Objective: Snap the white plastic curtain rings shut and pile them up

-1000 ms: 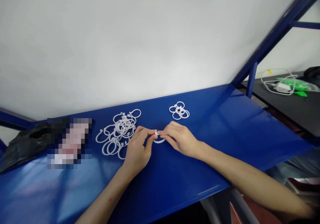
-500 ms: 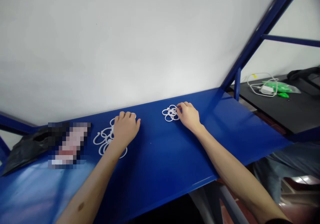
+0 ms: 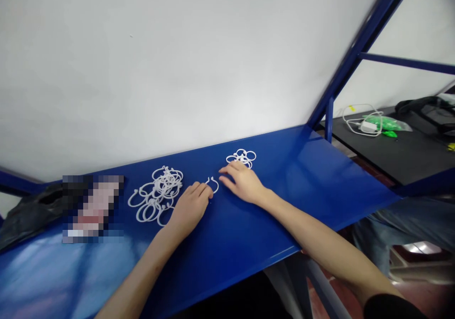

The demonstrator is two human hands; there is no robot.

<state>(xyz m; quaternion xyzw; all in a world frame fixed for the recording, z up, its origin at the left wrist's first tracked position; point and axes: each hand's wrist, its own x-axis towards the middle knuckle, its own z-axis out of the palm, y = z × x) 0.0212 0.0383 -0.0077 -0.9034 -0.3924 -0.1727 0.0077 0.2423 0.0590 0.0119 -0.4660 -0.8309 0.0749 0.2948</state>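
My left hand (image 3: 192, 206) is closed on a white plastic curtain ring (image 3: 217, 186), which has a gap with small knobs at its top. Its left side is hidden by my fingers. My right hand (image 3: 244, 181) hovers just right of this ring, thumb and fingers apart and nothing in them. Left of my left hand lies a larger heap of similar white rings (image 3: 167, 184), overlapping one another. Behind my right hand is a smaller group of rings (image 3: 250, 156), partly covered by the fingers.
Both heaps lie on a blue tabletop (image 3: 227, 243) against a pale wall. At the left are a black bag (image 3: 31, 210) and a blurred-out flat item (image 3: 97, 205). To the right, a black table (image 3: 401, 153) holds a white charger with cable (image 3: 368, 127) and a green packet (image 3: 387, 122).
My left hand has moved right from the larger heap, bringing one ring with it. My right hand has left the smaller group and come left toward that ring.
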